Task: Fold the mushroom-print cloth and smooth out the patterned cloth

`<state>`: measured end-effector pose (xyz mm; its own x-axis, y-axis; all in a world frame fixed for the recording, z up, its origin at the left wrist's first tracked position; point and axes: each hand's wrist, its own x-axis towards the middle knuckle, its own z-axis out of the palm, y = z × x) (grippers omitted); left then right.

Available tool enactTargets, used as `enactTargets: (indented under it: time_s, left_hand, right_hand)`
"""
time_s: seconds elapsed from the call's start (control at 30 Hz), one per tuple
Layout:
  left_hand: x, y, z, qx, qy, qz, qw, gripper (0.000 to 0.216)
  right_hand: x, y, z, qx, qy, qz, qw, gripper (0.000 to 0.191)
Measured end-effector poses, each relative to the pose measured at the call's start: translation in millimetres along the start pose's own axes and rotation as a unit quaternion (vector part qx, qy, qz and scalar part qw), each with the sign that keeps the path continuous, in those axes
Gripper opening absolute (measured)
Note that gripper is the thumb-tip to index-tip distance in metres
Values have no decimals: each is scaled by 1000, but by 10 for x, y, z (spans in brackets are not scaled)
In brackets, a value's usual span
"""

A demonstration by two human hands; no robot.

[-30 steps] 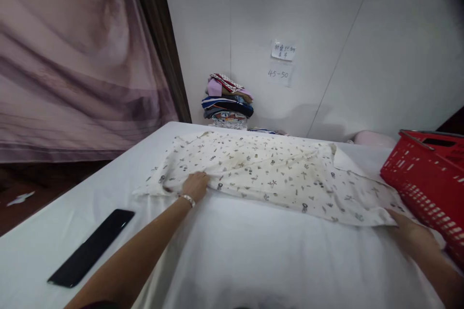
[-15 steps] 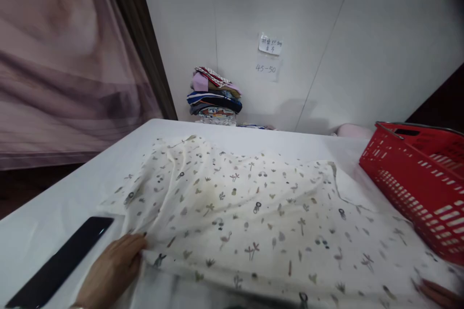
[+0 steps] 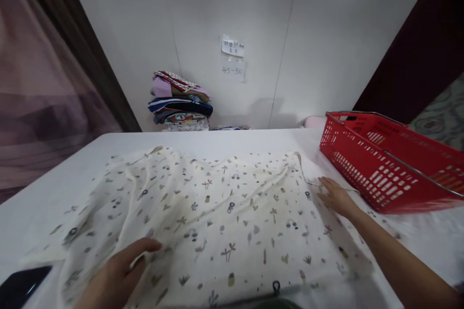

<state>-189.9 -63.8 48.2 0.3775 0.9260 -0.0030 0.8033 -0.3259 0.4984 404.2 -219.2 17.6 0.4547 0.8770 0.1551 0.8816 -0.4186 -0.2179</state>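
Observation:
A thin white cloth (image 3: 250, 222) printed with small palms, flamingos and leaves is spread over the white table, with wrinkles on its left part. Over its near left part is my left hand (image 3: 123, 268), fingers reaching to the right and thumb apart, holding nothing that I can see. My right hand (image 3: 335, 196) lies flat with spread fingers at the cloth's right side, close to the red basket (image 3: 377, 174). The black phone (image 3: 21, 287) lies at the lower left, partly out of view.
A stack of folded clothes (image 3: 181, 101) stands beyond the table's far edge (image 3: 224, 131), against the pale wall. Two paper notes (image 3: 233, 60) are stuck on that wall. A pinkish curtain (image 3: 39, 106) hangs at the left.
The view has turned to the right. My right hand has moved from the near right corner up to the cloth's right side. My left hand has let go of the cloth's near edge.

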Motion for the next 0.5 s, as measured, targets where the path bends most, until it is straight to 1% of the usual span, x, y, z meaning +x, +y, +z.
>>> enactTargets:
  time_s: [0.07,0.13,0.2,0.23,0.3,0.33,0.37,0.4,0.43,0.47,0.5]
  left_hand:
    - [52,304,71,-60,-60,45,995,24]
    - [100,596,185,-109,-100,80,986,23]
    - [154,867,334,-153,-132,104,974,23]
    - [187,999,416,-174,-146,116,967,22]
    - [268,1276,589,-225,-180,132,948,20]
    - [312,1423,678,-261,-204,127,935,19]
    - [355,1578,770,-309,-232,112,916,18]
    - [394,1735,864,-365,-260,84,890,18]
    - [423,1891,957,-427,-279,47,859,23]
    - [441,2039,1048,-486,-300,8,821,30]
    - [447,2170,1134,-535,-320,-24,782,37]
  right_hand:
    - [145,22,175,-68,-4,-4,998,46]
    - [263,59,224,-86,1,7,996,38]
    - [357,39,148,-66,13,36,997,34]
    - [387,-12,77,-50,22,56,997,33]
    - [374,-226,-89,-11,47,91,995,33]
    - [317,-389,-170,16,63,77,995,33]
    - [220,-584,-243,53,59,38,996,31]
    - [85,-801,-305,97,39,-15,994,29]
    - [-78,-1027,-355,139,5,-67,988,27]
    - [-256,-1244,-395,180,-48,-124,975,25]
    - [-430,-1434,-425,222,-99,-181,953,24]
